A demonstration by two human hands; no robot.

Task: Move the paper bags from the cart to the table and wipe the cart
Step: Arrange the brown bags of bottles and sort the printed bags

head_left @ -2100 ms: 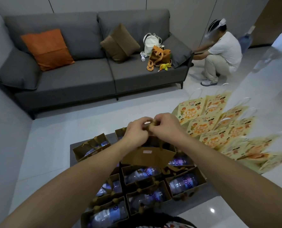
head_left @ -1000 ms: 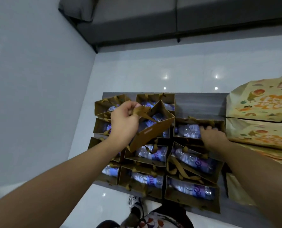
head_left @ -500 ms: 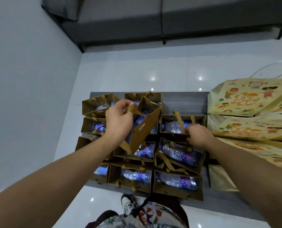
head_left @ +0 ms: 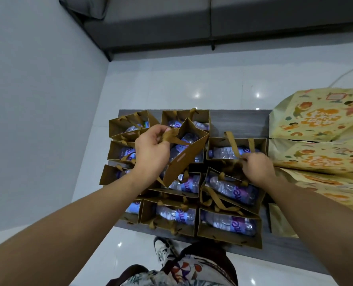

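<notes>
- We see the left hand [head_left: 151, 150] clenched round the ribbon handles [head_left: 170, 135] of one brown bag [head_left: 187, 150], which hangs tilted above the other bags, its bottom corner low over the middle row.
- The right hand [head_left: 258, 167] has its grip pinched on the handle [head_left: 233, 144] of a second bag [head_left: 236, 148] standing in the right column; the fingertips are hidden behind the back of the hand, so we cannot tell how many fingers hold it.
- The remaining bags [head_left: 229, 226] stand packed edge to edge in rows on the dark tabletop [head_left: 239, 122]. Each open one shows a water bottle [head_left: 231, 189] lying inside; the label print is too blurred to read.
- The left forearm covers part of the left column, so we cannot give a firm count of bags.
- Flat yellow printed bags [head_left: 317, 118] overlap along the right side of the tabletop; they are cut off by the frame edge.
- Only the lower front of a grey sofa [head_left: 192, 23] shows at the top.
- At the bottom edge we make out a shoe [head_left: 164, 249] and patterned clothing [head_left: 183, 273], partly cropped.
- No cart can be identified with certainty in this view.
</notes>
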